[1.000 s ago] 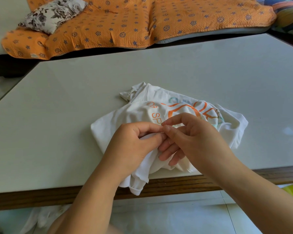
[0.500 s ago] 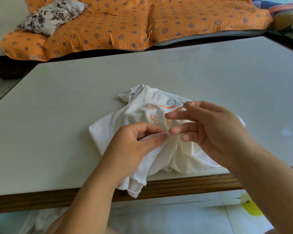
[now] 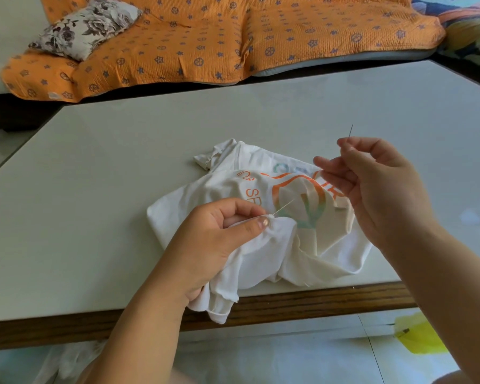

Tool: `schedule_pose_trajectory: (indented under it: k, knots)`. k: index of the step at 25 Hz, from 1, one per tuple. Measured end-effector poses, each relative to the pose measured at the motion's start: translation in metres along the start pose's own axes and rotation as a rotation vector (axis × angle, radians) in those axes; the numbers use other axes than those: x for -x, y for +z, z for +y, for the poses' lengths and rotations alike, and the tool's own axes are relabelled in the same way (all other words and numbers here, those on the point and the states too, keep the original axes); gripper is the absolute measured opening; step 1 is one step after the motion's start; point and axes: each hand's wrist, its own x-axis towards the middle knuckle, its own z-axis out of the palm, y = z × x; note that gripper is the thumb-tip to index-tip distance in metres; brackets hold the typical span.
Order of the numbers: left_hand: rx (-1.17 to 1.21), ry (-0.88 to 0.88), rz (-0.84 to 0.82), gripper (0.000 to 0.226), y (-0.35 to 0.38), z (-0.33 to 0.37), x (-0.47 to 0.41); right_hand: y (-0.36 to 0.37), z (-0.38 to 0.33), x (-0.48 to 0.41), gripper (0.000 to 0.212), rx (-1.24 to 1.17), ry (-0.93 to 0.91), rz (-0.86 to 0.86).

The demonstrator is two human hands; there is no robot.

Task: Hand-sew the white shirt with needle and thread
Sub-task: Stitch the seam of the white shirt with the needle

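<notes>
The left hand (image 3: 214, 239) pinches a fold of the white shirt (image 3: 288, 253), probably to steady the seam. The right hand (image 3: 372, 184) pinches the needle (image 3: 351, 131) up high, presumably to tighten the thread (image 3: 284, 207) (only a short length shows). The shirt lies crumpled at the near edge of the pale table (image 3: 122, 162), and an orange-covered sofa (image 3: 233, 37) stands behind.

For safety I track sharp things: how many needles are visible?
1: the needle, pinched upright by the right hand, beyond the white shirt. Others may hide in folds.

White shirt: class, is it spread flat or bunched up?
Bunched up: the white shirt lies in crumpled folds, its lower edge hanging over the table.
</notes>
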Motion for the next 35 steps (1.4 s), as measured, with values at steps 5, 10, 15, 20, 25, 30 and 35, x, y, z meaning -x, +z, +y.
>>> schedule_pose_trajectory:
  k: [5, 10, 15, 20, 25, 30, 35]
  knots:
    - [0.004, -0.017, -0.013, 0.011, -0.001, 0.0, 0.0, -0.002, 0.0, -0.001, 0.013, 0.222, -0.125, 0.068]
    - [0.031, -0.002, -0.027, 0.012, -0.005, 0.001, 0.0, 0.011, -0.003, 0.029, 0.011, 0.548, -0.052, -0.375]
    - [0.046, 0.012, -0.006, 0.012, -0.008, 0.001, 0.0, 0.012, -0.001, 0.044, 0.01, 0.747, 0.047, -0.554]
    - [-0.006, 0.014, 0.033, 0.012, -0.008, 0.0, -0.001, 0.012, -0.003, 0.045, 0.021, 0.716, 0.083, -0.582]
    - [0.013, 0.0, 0.056, 0.013, -0.007, 0.0, 0.0, 0.012, -0.005, 0.045, 0.017, 0.729, 0.111, -0.599]
    - [0.04, -0.021, 0.05, 0.014, -0.007, 0.001, -0.001, 0.011, -0.006, 0.045, 0.015, 0.714, 0.131, -0.633]
    - [0.068, -0.049, 0.032, 0.017, -0.01, 0.0, -0.001, 0.01, -0.003, 0.042, 0.014, 0.64, 0.139, -0.658]
